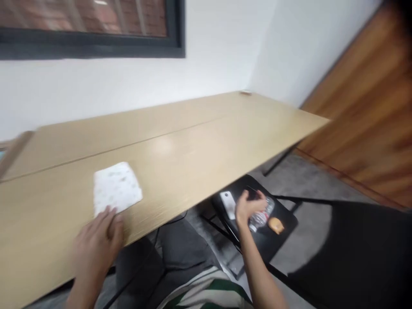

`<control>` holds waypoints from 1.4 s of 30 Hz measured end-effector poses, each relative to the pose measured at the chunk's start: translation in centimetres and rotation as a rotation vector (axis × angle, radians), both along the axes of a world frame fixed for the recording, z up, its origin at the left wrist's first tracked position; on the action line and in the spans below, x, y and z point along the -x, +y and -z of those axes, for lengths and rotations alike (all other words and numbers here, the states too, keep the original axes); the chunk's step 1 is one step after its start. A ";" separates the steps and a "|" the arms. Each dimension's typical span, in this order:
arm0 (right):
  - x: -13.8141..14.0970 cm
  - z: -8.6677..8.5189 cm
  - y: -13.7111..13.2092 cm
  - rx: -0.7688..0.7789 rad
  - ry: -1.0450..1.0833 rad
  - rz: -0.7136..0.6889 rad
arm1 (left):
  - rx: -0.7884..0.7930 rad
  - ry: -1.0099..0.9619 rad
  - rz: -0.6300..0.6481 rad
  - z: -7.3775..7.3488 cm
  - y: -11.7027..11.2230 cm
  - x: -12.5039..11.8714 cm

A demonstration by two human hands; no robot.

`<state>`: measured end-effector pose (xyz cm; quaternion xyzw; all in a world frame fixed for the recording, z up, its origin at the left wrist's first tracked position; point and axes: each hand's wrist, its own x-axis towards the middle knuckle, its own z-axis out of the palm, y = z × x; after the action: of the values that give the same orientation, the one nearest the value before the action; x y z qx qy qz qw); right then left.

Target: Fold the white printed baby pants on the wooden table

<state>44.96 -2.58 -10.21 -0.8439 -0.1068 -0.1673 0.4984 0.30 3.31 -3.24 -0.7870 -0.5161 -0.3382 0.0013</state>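
My left hand (98,240) lies flat on the light wooden table (193,146), its fingertips on the near edge of a white speckled cloth (116,187). My right hand (247,208) reaches down beside the table over a black chair seat (283,214). Its fingers are curled just above a clear plastic bottle (262,216) lying on the seat, and the blur hides whether they touch it. A white phone (228,204) lies to the left of that hand. An orange object (276,225) lies to the right of the bottle.
A white wall and a dark-framed window (90,43) stand behind the table. A wooden door or panel (370,107) is at the right. A second black chair (354,253) stands at the near right. A small object (246,92) sits at the table's far corner.
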 end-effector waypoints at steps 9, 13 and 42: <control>14.0 -11.6 -0.6 -0.348 -0.263 -1.098 | -0.044 0.125 -0.083 -1.4 -3.3 -1.4; 18.5 -14.1 0.3 0.043 -0.405 -1.777 | -0.050 0.101 -0.003 -1.9 -5.9 -1.2; 24.9 -12.7 15.8 0.266 -0.119 -1.687 | 0.102 -0.135 -0.198 -4.5 8.0 0.5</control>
<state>20.04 13.22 2.51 -0.5233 -0.7440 0.2294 0.3465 -0.17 11.34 1.30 -0.7068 -0.6066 -0.3618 -0.0400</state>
